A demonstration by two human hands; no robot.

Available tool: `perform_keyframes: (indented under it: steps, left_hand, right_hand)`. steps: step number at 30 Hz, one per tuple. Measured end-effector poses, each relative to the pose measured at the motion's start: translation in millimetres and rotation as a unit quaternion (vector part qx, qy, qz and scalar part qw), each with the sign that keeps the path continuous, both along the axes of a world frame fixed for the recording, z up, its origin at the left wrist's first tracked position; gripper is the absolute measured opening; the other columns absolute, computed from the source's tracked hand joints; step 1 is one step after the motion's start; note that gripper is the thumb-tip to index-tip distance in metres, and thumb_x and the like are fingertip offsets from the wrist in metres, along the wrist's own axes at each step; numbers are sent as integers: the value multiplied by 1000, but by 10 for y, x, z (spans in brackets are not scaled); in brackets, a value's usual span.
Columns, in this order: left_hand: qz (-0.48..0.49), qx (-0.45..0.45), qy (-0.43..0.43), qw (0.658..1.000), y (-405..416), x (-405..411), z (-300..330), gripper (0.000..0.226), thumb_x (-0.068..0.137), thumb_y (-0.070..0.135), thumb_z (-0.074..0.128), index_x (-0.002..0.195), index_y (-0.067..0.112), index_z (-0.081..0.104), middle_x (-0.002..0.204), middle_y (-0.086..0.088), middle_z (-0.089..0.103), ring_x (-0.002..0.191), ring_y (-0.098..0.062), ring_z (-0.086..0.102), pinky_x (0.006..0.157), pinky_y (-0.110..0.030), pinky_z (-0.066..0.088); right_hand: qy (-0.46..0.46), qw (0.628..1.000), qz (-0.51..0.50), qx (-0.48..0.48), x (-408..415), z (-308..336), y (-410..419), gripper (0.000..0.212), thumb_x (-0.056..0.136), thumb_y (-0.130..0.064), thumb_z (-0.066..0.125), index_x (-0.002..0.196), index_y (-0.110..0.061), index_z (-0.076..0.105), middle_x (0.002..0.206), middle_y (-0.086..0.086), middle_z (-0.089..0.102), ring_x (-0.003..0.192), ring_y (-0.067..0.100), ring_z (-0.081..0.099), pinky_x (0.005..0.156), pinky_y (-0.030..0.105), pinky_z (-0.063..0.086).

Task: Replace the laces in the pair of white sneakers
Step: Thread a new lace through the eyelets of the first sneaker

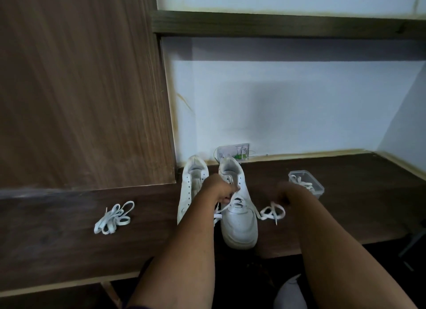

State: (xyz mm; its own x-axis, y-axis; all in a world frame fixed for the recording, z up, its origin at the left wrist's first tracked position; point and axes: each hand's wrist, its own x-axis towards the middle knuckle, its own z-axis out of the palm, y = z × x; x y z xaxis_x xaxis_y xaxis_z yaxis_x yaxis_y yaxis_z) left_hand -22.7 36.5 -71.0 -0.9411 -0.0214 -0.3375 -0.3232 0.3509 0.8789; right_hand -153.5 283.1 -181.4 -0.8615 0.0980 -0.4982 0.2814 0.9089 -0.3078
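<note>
Dark wood desk [69, 246] runs beneath a pale wall. Over the right sneaker [238, 207], the left hand [221, 190] curls, pinching its lace [227, 208] at the eyelets. Just left of that hand stands the left sneaker [192, 189], unlaced; farther left lies a loose lace bundle [114, 217]. The blurred right hand [284, 193] seems to grip the lace's looped end [272, 212]; beyond it sits a plastic box [319, 190] of laces.

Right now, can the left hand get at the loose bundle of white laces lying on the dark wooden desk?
Probably yes. The bundle of white laces lies in the open on the desk, nothing over it, but the left hand is busy pinching a lace at the right white sneaker.
</note>
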Motion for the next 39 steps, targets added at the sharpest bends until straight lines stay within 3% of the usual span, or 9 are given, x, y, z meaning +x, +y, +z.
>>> perform_keyframes:
  steps: [4, 7, 16, 22, 27, 30, 34, 36, 39]
  left_hand:
    - [10, 4, -23, 1000, 38, 11, 56, 33, 81, 7, 72, 110, -5, 59, 75, -15, 65, 62, -23, 65, 63, -33, 60]
    - [36, 16, -25, 999, 40, -9, 29, 34, 80, 28, 73, 99, 1, 63, 75, -10, 65, 58, -19, 60, 53, -25, 49]
    - [72, 214, -143, 963, -117, 96, 207, 22, 83, 1, 37, 73, 7, 56, 75, -6, 60, 68, -20, 57, 64, -30, 46]
    - [223, 431, -5, 874, -419, 7, 539, 23, 87, 1, 33, 68, 6, 46, 46, -1, 53, 37, -8, 44, 42, -20, 44]
    - [275, 425, 148, 850, -703, -24, 794, 17, 92, 11, 43, 77, 12, 51, 74, 0, 61, 30, -2, 35, 40, -11, 39]
    - [274, 359, 217, 866, -804, -56, 872, 6, 91, 14, 48, 95, 14, 53, 80, 1, 68, 35, -4, 39, 49, -17, 44]
    - [206, -64, 206, 954, -851, -37, 867, 18, 86, 30, 56, 96, 15, 58, 88, -9, 73, 67, -23, 65, 64, -29, 53]
    - [111, -299, 111, 941, -795, 18, 813, 37, 85, 34, 60, 111, 7, 62, 107, -13, 69, 93, -28, 68, 80, -32, 55]
    - [-3, -440, 56, 896, -589, 65, 648, 39, 84, 34, 62, 117, 12, 63, 120, -8, 64, 108, -27, 62, 87, -30, 51]
  right_hand:
    - [173, 981, 79, -30, 1203, 1411, -920, 31, 94, -34, 56, 99, -5, 69, 96, 10, 66, 89, 23, 64, 72, 26, 46]
    - [115, 986, 55, -110, 1267, 1370, -1078, 40, 91, -35, 58, 65, -6, 62, 56, 6, 59, 38, 14, 49, 44, 21, 37]
    - [53, 949, -77, -303, 1316, 1323, -1134, 21, 80, -14, 57, 60, -9, 52, 52, 6, 42, 36, 14, 31, 41, 15, 25]
    - [-92, 804, -214, -547, 1275, 1290, -725, 18, 76, -20, 42, 64, -13, 53, 66, 9, 57, 65, 24, 52, 68, 32, 41]
    - [-10, 691, -220, -688, 1293, 1706, -391, 36, 92, -37, 49, 63, -15, 51, 53, 0, 56, 62, 22, 66, 79, 39, 47]
    - [6, 748, -156, -645, 1348, 1844, -391, 35, 87, -49, 56, 76, -16, 54, 63, 1, 55, 69, 21, 62, 68, 35, 50]
    - [56, 976, 2, -209, 1335, 1618, -662, 37, 83, -42, 67, 82, -7, 57, 54, 4, 47, 44, 16, 43, 47, 23, 37]
    - [-6, 995, 39, -96, 1331, 1496, -771, 41, 82, -45, 70, 79, -7, 56, 49, 1, 44, 38, 11, 39, 42, 16, 37]
    - [-33, 996, 37, -71, 1351, 1379, -828, 36, 84, -37, 71, 81, -3, 59, 57, 3, 50, 42, 10, 44, 43, 19, 39]
